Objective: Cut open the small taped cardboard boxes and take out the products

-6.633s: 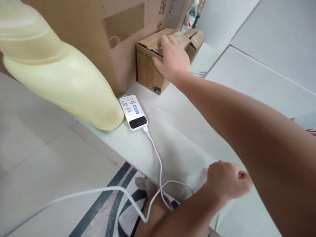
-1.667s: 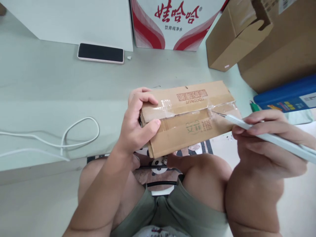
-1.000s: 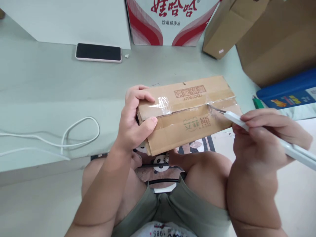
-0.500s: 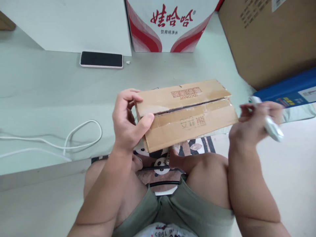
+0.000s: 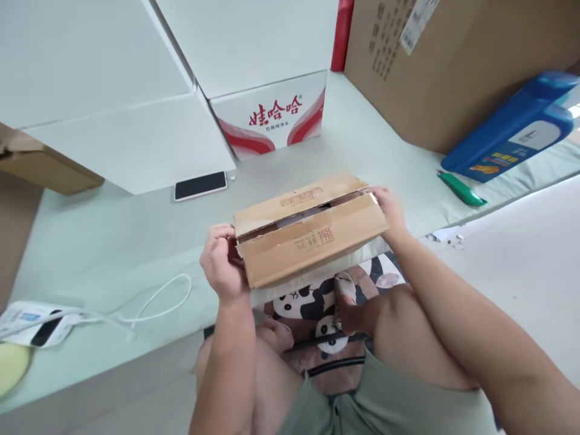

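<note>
A small brown cardboard box (image 5: 312, 244) is held near the front edge of the pale green surface, its two top flaps parted by a narrow gap. Dark contents show in the slit, too hidden to name. My left hand (image 5: 223, 260) grips the box's left end, with fingers curled at the flap edge. At the opposite end, my right hand (image 5: 388, 210) is closed on the box's right edge, partly hidden behind it. A green box cutter (image 5: 462, 188) lies on the surface to the right, apart from both hands.
A phone (image 5: 200, 186) lies by tall white panels (image 5: 176, 145). Behind stand a white-and-red water carton (image 5: 276, 121) and a large cardboard box (image 5: 435, 78). A blue bottle (image 5: 507, 136) lies at right. A white cable (image 5: 158, 308) and a power strip (image 5: 40, 320) are at left.
My right hand has put the box cutter down beside the blue bottle and taken hold of the box's right end. The gap between the flaps is wider. The camera view has shifted.
</note>
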A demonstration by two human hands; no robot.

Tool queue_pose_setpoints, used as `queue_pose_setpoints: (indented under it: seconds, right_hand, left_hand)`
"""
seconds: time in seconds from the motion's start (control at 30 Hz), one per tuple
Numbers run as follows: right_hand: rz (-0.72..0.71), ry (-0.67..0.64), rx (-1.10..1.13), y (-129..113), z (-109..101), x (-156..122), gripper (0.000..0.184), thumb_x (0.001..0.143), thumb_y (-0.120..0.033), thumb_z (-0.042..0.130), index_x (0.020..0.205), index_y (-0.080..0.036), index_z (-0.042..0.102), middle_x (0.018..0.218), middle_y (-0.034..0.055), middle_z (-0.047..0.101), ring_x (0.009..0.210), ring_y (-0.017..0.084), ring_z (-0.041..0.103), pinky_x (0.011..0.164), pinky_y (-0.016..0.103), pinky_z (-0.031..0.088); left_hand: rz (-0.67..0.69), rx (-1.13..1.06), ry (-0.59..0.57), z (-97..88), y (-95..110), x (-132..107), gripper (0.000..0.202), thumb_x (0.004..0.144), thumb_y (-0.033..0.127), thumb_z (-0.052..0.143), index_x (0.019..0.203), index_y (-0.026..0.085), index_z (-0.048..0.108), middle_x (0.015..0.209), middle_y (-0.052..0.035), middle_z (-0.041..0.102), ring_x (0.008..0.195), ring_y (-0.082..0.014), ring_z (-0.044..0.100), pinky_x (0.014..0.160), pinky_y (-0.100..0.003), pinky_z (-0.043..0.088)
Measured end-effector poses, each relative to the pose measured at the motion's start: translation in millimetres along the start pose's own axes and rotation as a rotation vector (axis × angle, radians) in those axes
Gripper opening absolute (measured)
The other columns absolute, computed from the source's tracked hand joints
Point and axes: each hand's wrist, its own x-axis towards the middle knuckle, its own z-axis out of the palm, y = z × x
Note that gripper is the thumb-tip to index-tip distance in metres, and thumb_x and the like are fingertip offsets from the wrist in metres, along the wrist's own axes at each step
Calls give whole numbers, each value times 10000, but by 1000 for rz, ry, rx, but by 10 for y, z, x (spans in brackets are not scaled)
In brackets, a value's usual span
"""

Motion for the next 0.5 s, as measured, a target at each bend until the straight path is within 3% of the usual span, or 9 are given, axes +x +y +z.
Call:
queue_pose_setpoints:
  seconds: [0.13, 0.27, 0.4, 0.5]
  right_hand:
    - [2, 61, 117, -333, -213, -193, 110, 799, -327, 681, 813, -228, 727, 791, 12, 713, 746, 157, 656, 720, 309, 548]
    - [-146, 89, 239, -500, -297, -336, 63, 805, -315, 747, 788, -255, 758, 817, -1, 746, 765, 144, 678, 703, 279, 541]
    - [-223, -21, 337, -485, -299, -360, 259, 801, -524, 801, 783, -267, 774, 810, 18, 761, 773, 178, 714, 727, 324, 590]
    - [-301, -211, 434, -507, -305, -397, 547, 722, -777, 754, 1023, -323, 801, 1132, 52, 788, 1049, 266, 752, 925, 440, 619]
  left_hand:
    - [-123, -25, -158, -114, -20, 89, 321, 721, 483, 858, 752, 225, 670, 938, -30, 671, 878, -180, 654, 779, -304, 529]
    - [-86, 100, -289, -251, -29, 140, 410, 676, 562, 900, 851, 237, 722, 1010, -57, 734, 971, -221, 700, 890, -364, 568]
    - [50, 275, -263, -316, 45, 148, 397, 669, 569, 913, 845, 243, 768, 931, -54, 767, 980, -256, 701, 948, -427, 555]
    - [157, 257, -448, -314, 164, 158, 332, 746, 576, 862, 837, 264, 797, 869, -55, 781, 950, -270, 706, 963, -467, 558]
